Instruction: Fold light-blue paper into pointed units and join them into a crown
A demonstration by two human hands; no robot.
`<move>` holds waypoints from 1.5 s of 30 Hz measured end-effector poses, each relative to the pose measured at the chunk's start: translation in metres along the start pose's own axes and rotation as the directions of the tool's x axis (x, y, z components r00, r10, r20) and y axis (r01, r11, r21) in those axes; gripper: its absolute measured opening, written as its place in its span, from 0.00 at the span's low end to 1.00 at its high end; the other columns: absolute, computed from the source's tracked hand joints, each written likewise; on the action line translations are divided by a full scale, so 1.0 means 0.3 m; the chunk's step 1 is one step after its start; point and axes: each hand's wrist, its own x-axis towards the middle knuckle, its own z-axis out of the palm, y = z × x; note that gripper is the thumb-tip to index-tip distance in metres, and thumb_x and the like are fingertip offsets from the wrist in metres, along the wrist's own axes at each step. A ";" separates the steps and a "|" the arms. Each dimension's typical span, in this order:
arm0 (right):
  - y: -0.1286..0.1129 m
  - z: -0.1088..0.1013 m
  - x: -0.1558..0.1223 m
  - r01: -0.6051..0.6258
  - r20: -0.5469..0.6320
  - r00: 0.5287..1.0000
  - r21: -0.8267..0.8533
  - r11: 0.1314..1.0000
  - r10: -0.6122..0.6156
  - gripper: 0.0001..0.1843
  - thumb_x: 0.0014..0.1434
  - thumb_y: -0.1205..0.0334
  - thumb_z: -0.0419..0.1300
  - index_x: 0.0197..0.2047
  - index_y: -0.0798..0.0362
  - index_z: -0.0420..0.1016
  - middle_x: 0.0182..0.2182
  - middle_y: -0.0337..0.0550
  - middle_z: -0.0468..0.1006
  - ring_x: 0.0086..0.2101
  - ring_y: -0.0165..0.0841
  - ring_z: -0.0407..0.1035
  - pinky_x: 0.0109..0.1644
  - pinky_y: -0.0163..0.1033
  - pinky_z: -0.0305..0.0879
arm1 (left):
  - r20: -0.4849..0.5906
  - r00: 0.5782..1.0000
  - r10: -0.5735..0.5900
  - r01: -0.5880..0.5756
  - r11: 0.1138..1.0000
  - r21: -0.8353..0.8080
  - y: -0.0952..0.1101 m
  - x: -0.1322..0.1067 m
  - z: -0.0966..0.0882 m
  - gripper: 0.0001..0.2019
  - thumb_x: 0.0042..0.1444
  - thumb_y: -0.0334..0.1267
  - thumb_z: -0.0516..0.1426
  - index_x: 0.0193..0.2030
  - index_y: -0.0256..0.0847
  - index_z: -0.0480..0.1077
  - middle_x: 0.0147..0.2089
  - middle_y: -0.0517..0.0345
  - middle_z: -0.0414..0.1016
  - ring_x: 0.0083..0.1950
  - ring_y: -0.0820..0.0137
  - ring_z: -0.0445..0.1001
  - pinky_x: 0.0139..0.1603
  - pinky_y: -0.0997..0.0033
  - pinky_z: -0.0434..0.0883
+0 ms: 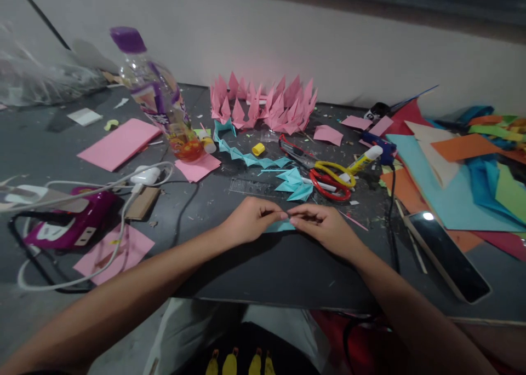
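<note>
A small piece of light blue paper (280, 226) lies between my two hands near the table's front edge, mostly covered by the fingers. My left hand (252, 220) pinches its upper left side between thumb and fingers. From the other side my right hand (322, 224) grips it the same way, and the thumbs almost meet. Just beyond the hands lie folded light blue paper pieces (293, 184), a clear ruler (250, 186) and scissors (332, 180) with red and yellow handles. A zigzag light blue paper strip (246, 157) stretches behind them.
Pink folded-paper rings (263, 107) stand by the wall. At left are a purple-capped bottle (158, 101), a magenta power strip (76, 219) with white cables, and pink paper (119, 142). A phone (447, 257), coloured sheets (460, 194) and a glue stick (364, 161) lie at right.
</note>
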 end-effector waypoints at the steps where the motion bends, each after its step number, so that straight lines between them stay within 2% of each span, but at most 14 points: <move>1: 0.003 0.002 0.002 0.005 -0.019 1.000 0.011 1.000 -0.005 0.12 0.51 0.57 0.61 0.38 0.54 0.77 0.32 0.43 0.81 0.32 0.33 0.74 0.36 0.38 0.70 | 0.014 1.000 0.002 -0.002 1.000 0.015 -0.002 -0.001 0.003 0.13 0.57 0.39 0.53 0.27 0.34 0.73 0.22 0.64 0.66 0.25 0.78 0.61 0.25 0.80 0.58; 4: 0.019 0.002 0.011 0.023 -0.071 0.997 0.034 0.999 -0.021 0.11 0.50 0.57 0.62 0.35 0.53 0.77 0.30 0.42 0.81 0.31 0.33 0.74 0.35 0.38 0.70 | 0.014 1.000 0.002 -0.001 1.000 -0.019 -0.011 0.000 0.006 0.11 0.57 0.39 0.54 0.32 0.35 0.74 0.26 0.62 0.72 0.28 0.77 0.66 0.28 0.79 0.62; 8: 0.037 -0.002 0.020 0.053 -0.158 0.986 -0.012 0.999 -0.054 0.11 0.50 0.57 0.61 0.36 0.53 0.78 0.30 0.42 0.81 0.31 0.34 0.75 0.35 0.39 0.71 | -0.051 0.999 0.008 -0.011 0.998 -0.055 -0.023 0.005 -0.004 0.09 0.53 0.35 0.58 0.40 0.35 0.73 0.36 0.56 0.77 0.35 0.73 0.73 0.36 0.75 0.68; 11: 0.037 0.001 0.020 0.060 -0.140 0.987 -0.146 0.988 -0.080 0.11 0.53 0.58 0.59 0.37 0.52 0.78 0.32 0.42 0.81 0.32 0.35 0.75 0.36 0.39 0.70 | -0.088 0.992 0.087 -0.073 0.985 0.157 -0.031 0.005 -0.008 0.06 0.54 0.32 0.58 0.39 0.37 0.74 0.36 0.56 0.77 0.35 0.73 0.73 0.37 0.74 0.68; 14: 0.037 0.007 0.018 0.110 -0.114 0.982 -0.320 0.941 -0.154 0.10 0.56 0.60 0.57 0.38 0.51 0.78 0.34 0.43 0.81 0.34 0.35 0.75 0.37 0.39 0.70 | -0.075 0.985 0.155 -0.117 0.922 0.370 -0.038 0.001 -0.001 0.06 0.54 0.31 0.59 0.39 0.38 0.75 0.36 0.56 0.77 0.36 0.71 0.73 0.38 0.73 0.68; 19: 0.051 0.006 0.020 0.206 -0.086 0.957 -0.470 0.858 -0.277 0.08 0.56 0.62 0.57 0.38 0.51 0.77 0.38 0.45 0.80 0.39 0.37 0.72 0.45 0.43 0.67 | -0.058 0.981 0.188 -0.131 0.843 0.521 -0.042 -0.007 0.008 0.07 0.55 0.32 0.58 0.40 0.40 0.75 0.37 0.57 0.76 0.38 0.70 0.73 0.37 0.72 0.68; 24: 0.052 0.004 0.027 0.197 -0.069 0.965 -0.452 0.870 -0.254 0.04 0.55 0.65 0.59 0.34 0.52 0.75 0.32 0.42 0.78 0.33 0.33 0.72 0.38 0.37 0.68 | -0.029 0.979 0.201 -0.161 0.856 0.492 -0.045 0.002 0.005 0.04 0.54 0.29 0.58 0.36 0.38 0.74 0.37 0.58 0.76 0.38 0.71 0.73 0.38 0.74 0.68; 28: 0.054 -0.005 0.029 0.266 -0.010 0.952 -0.465 0.844 -0.306 0.05 0.55 0.69 0.58 0.32 0.53 0.75 0.30 0.40 0.78 0.29 0.30 0.71 0.33 0.33 0.67 | 0.036 0.966 0.257 -0.246 0.863 0.442 -0.052 0.017 -0.007 0.05 0.54 0.26 0.57 0.34 0.37 0.73 0.34 0.59 0.75 0.36 0.73 0.72 0.39 0.75 0.68; 30: 0.063 -0.014 0.028 0.345 0.031 0.924 -0.496 0.797 -0.381 0.06 0.56 0.69 0.57 0.35 0.54 0.76 0.32 0.42 0.79 0.32 0.30 0.73 0.36 0.34 0.68 | 0.090 0.950 0.298 -0.307 0.846 0.437 -0.053 0.021 -0.017 0.05 0.54 0.26 0.56 0.34 0.37 0.73 0.34 0.58 0.76 0.36 0.74 0.73 0.39 0.76 0.68; 32: 0.073 -0.021 0.027 0.441 0.075 0.874 -0.534 0.721 -0.479 0.09 0.59 0.68 0.55 0.38 0.54 0.77 0.34 0.44 0.80 0.35 0.31 0.73 0.39 0.35 0.68 | 0.138 0.932 0.334 -0.360 0.818 0.449 -0.052 0.021 -0.024 0.06 0.56 0.27 0.55 0.36 0.37 0.73 0.35 0.58 0.76 0.37 0.73 0.73 0.40 0.75 0.68; 35: 0.085 -0.023 0.027 0.536 0.130 0.805 -0.576 0.617 -0.579 0.12 0.61 0.67 0.52 0.39 0.57 0.78 0.33 0.46 0.80 0.35 0.31 0.73 0.39 0.35 0.69 | 0.147 0.922 0.357 -0.382 0.787 0.484 -0.048 0.019 -0.026 0.07 0.55 0.26 0.54 0.37 0.37 0.73 0.36 0.57 0.76 0.38 0.72 0.74 0.41 0.73 0.69; 37: 0.088 -0.017 0.026 0.540 0.123 0.792 -0.598 0.593 -0.598 0.13 0.61 0.67 0.52 0.39 0.57 0.78 0.32 0.46 0.80 0.34 0.31 0.73 0.38 0.35 0.69 | 0.125 0.929 0.348 -0.363 0.791 0.493 -0.048 0.021 -0.023 0.07 0.54 0.26 0.55 0.36 0.37 0.74 0.35 0.56 0.76 0.37 0.72 0.74 0.40 0.73 0.69; 41: 0.087 -0.002 0.024 0.462 0.035 0.813 -0.646 0.607 -0.581 0.12 0.60 0.67 0.53 0.37 0.57 0.79 0.32 0.45 0.79 0.32 0.31 0.72 0.36 0.35 0.69 | 0.126 0.937 0.326 -0.346 0.815 0.464 -0.056 0.030 -0.021 0.06 0.54 0.26 0.56 0.35 0.36 0.74 0.34 0.57 0.75 0.35 0.73 0.74 0.37 0.76 0.69; 45: 0.086 -0.007 0.017 0.482 0.101 0.801 -0.695 0.534 -0.591 0.14 0.61 0.68 0.51 0.40 0.55 0.78 0.32 0.46 0.77 0.34 0.32 0.71 0.38 0.37 0.69 | 0.202 0.912 0.358 -0.410 0.763 0.500 -0.061 0.031 -0.034 0.07 0.56 0.27 0.54 0.38 0.37 0.74 0.37 0.56 0.75 0.38 0.73 0.74 0.39 0.75 0.69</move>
